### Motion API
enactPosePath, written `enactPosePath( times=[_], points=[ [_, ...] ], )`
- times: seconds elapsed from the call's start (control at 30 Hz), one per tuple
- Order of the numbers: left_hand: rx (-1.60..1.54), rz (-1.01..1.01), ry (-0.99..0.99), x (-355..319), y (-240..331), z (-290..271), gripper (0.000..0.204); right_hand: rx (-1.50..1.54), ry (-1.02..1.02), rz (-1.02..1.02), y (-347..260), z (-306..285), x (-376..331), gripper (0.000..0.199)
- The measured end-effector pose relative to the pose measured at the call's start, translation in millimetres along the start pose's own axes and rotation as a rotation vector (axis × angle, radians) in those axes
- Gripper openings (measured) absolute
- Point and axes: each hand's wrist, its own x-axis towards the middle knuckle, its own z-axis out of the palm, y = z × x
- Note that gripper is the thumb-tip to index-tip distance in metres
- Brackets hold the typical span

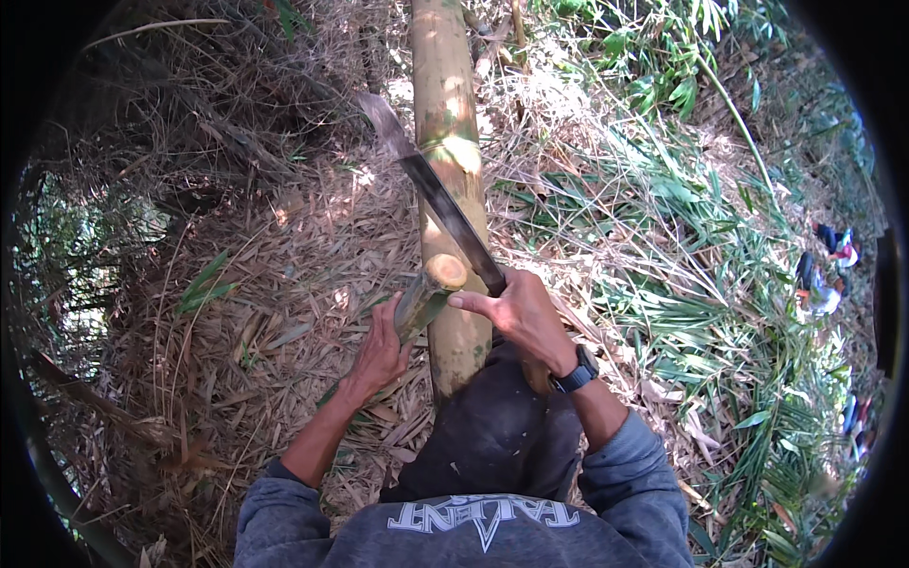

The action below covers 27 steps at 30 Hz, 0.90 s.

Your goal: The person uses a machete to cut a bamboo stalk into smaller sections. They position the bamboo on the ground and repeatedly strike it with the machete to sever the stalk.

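My left hand point(378, 348) is closed round a short green-brown bamboo piece point(415, 305), whose pale round cut end points up and away from me. My right hand point(525, 314) grips a machete point(445, 207); its long dark blade slants up to the left, over the pole, and the tip is slightly blurred. The right thumb reaches toward the bamboo piece and seems to touch it. Beneath both lies a thick yellowish bamboo pole point(445, 80), running from the far edge to my dark-trousered legs. A pale shaved patch shows on the pole near the blade.
Dry leaves point(303, 275) litter the ground on both sides. Dense dead twigs point(237, 114) stand at the far left. Cut green foliage point(653, 331) and a thin stalk point(739, 123) are at the right. Other people point(833, 270) are far off at the right rim.
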Motion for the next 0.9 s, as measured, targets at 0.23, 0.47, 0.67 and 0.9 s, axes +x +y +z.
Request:
enactPosePath(
  times=[0.23, 0.47, 0.67, 0.9],
  points=[
    [-0.023, 0.022, 0.064, 0.5, 16.7, 6.7, 0.085, 0.487, 0.076, -0.048, -2.4, 22.3, -0.4, 0.042],
    [-0.233, -0.056, -0.15, 18.1, 6.8, -23.7, 0.075, 0.548, -0.173, 0.045, -2.9, -4.9, -5.8, 0.027],
    [-0.481, -0.181, -0.49, 19.6, -29.5, -10.7, 0.071, 0.408, -0.247, -0.029, -1.5, -10.5, -4.8, 0.031],
    [-0.301, -0.297, -0.33, 12.9, 2.0, -24.1, 0.073, 0.214, 0.055, -0.077, 5.8, -16.9, -15.4, 0.026]
  ],
)
